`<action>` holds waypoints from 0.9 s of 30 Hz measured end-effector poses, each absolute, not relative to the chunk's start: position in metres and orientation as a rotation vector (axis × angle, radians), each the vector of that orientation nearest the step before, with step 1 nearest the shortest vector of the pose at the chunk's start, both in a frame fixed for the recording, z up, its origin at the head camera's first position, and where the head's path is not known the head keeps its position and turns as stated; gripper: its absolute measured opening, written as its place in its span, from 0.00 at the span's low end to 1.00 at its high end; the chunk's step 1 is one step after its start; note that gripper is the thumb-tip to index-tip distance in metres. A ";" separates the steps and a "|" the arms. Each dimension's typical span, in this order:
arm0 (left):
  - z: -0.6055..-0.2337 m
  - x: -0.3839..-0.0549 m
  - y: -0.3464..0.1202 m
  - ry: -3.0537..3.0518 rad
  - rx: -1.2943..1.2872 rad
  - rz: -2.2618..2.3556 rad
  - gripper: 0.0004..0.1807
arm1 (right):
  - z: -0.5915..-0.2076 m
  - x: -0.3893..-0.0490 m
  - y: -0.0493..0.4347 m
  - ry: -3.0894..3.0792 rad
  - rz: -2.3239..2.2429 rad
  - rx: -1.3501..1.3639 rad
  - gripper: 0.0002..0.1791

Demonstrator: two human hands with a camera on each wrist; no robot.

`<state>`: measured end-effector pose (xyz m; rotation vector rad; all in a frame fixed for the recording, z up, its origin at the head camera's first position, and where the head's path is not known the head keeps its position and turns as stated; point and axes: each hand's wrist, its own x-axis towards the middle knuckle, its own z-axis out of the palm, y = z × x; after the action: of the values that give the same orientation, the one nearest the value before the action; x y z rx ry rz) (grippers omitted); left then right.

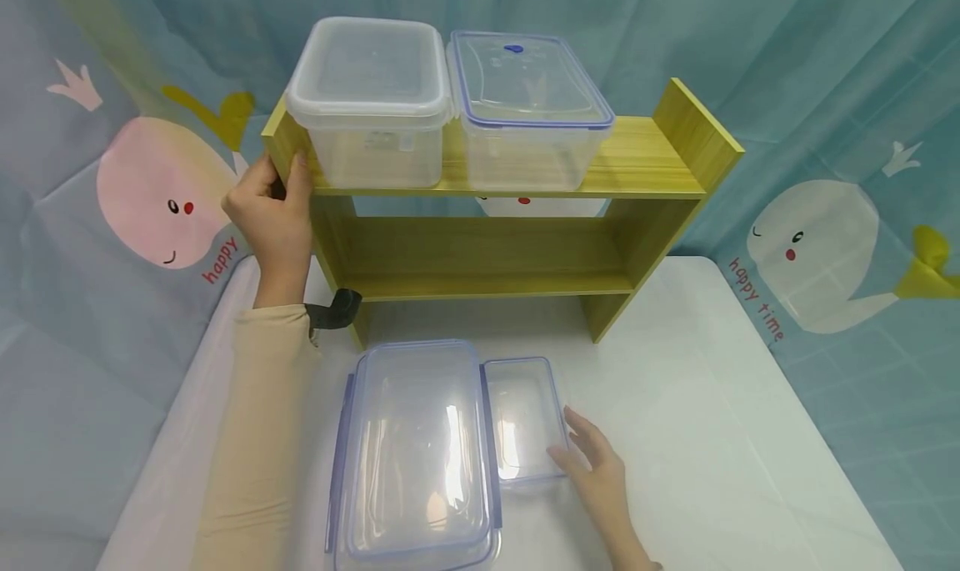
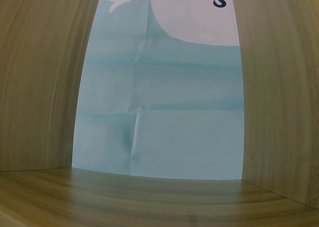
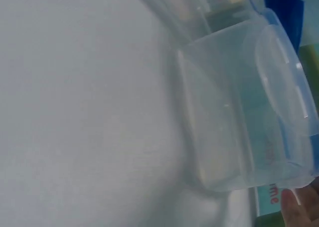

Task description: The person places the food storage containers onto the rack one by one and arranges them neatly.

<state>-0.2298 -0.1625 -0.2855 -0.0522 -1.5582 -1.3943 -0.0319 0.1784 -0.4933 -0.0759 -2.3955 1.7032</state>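
My left hand (image 1: 273, 208) grips the left side panel of a two-tier wooden shelf (image 1: 487, 258), up near its top board. In the left wrist view, wooden boards (image 2: 279, 97) of the shelf frame the curtain behind. My right hand (image 1: 596, 467) is at the right edge of a small clear lidded container (image 1: 525, 421), thumb and fingers loosely bent with the fingertips right at its rim. The right wrist view has the small container (image 3: 224, 112) from the side, a fingertip (image 3: 294, 209) by its corner. Left of it lies a larger clear container (image 1: 420, 454) with blue side clips.
Two big clear boxes stand side by side on the shelf top: one with a whitish lid (image 1: 371, 71), one with a blue-rimmed lid (image 1: 532, 79). A white table (image 1: 720, 404) carries everything. A printed curtain (image 1: 832, 79) hangs behind and at both sides.
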 end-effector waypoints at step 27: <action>-0.287 -0.231 -0.163 -1.566 -0.037 -1.379 0.12 | -0.535 -0.032 0.174 -2.550 1.593 -0.088 0.43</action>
<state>-0.2306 -0.1628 -0.2867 -0.0372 -1.5659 -1.3794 -0.0320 0.1742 -0.5347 -0.0878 -2.5497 1.5930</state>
